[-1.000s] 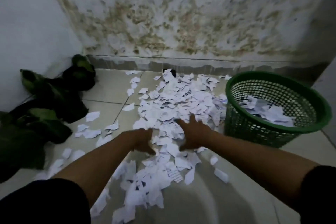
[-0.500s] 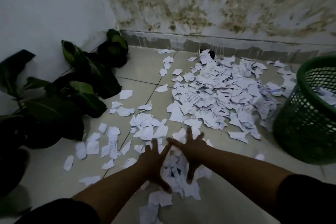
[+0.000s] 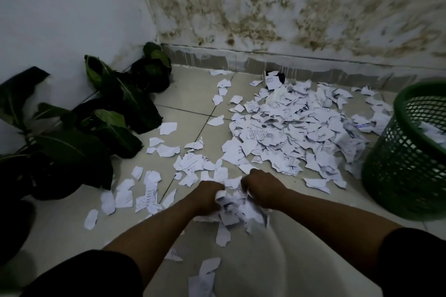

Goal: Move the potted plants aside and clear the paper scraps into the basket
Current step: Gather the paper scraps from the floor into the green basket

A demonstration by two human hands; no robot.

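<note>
White paper scraps (image 3: pixel 284 135) lie in a wide heap on the tiled floor, with looser ones trailing to the left and towards me. My left hand (image 3: pixel 206 196) and my right hand (image 3: pixel 261 188) are side by side low on the floor, fingers curled round a bunch of paper scraps (image 3: pixel 233 210) gathered between them. The green mesh basket (image 3: pixel 407 149) stands at the right edge and holds some scraps. Several dark-leaved potted plants (image 3: pixel 115 108) sit along the left wall and in the corner.
A stained wall (image 3: pixel 289 7) with a grey skirting closes the far side. A small dark object (image 3: pixel 280 77) sits at the skirting behind the heap. Bare tile (image 3: pixel 277 260) lies in front of my arms.
My fingers were spread over the near scraps half a second ago; both hands have since curled and bunched those scraps together. The view has shifted left, putting the basket at the right edge.
</note>
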